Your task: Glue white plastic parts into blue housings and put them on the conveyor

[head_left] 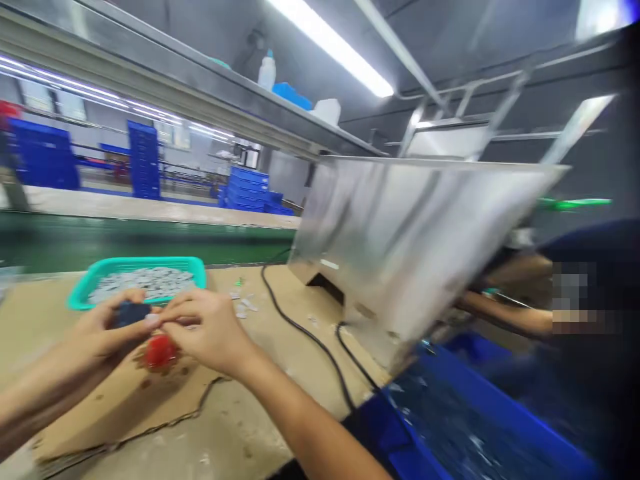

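A small dark blue block (132, 313) is held in my left hand (110, 327), its fingers wrapped round it. My right hand (205, 327) meets the left at the block's right end, thumb and fingers pinched together; whatever lies between its fingertips is too small to make out. Just below both hands a round red object (160, 351) rests on a piece of cardboard (125, 407). Behind the hands stands a turquoise basket (201, 272) holding many small white-grey pieces (150, 281).
Loose white bits (246, 307) and black cables (300, 327) lie on the table. A large metal panel (390, 233) leans at the right. Beyond it are a blue bin (480, 387) and another person's arm (510, 313). A shelf (200, 73) with a bottle (267, 72) runs overhead.
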Tool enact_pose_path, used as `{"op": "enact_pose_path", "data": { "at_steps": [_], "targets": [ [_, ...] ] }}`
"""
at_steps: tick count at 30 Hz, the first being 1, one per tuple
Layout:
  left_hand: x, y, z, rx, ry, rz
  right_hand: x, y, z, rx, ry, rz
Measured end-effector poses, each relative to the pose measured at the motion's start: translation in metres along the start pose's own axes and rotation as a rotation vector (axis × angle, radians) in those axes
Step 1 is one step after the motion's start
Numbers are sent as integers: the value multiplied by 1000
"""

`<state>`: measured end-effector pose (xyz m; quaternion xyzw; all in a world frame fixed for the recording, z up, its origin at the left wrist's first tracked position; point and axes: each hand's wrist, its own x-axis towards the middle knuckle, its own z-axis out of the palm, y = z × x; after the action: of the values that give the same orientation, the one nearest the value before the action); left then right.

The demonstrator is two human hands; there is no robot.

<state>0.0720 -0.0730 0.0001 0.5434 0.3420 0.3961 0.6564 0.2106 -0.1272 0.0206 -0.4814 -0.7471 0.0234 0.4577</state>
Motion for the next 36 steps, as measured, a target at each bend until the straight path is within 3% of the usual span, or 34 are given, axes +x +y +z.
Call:
{"op": "enact_pose_path", "data": {
  "at_steps": [3,6,9,13,16,20,25,30,36],
  "targets": [
    [-4,11,-9,-111,-121,-34,12,3,7,130,-45,2],
    [3,16,-14,-112,-105,-40,26,8,7,212,-67,91],
    [18,17,-21,-97,-43,-35,30,14,8,191,-4,197],
    [39,17,-31,-89,-22,-152,10,22,21,73,46,243],
    [48,21,-34,-69,-66,-143,-9,23,35,13,41,250],
    [47,25,-37,-158,-76,-127,-19,23,46,-36,51,260],
    [45,14,-47,-177,-55,-157,-19,24,49,-64,45,261],
    [47,8,-52,-66,-129,-58,-19,24,50,-69,49,264],
    [41,13,-53,135,-58,34,-17,23,48,-76,53,246]
  ]
}}
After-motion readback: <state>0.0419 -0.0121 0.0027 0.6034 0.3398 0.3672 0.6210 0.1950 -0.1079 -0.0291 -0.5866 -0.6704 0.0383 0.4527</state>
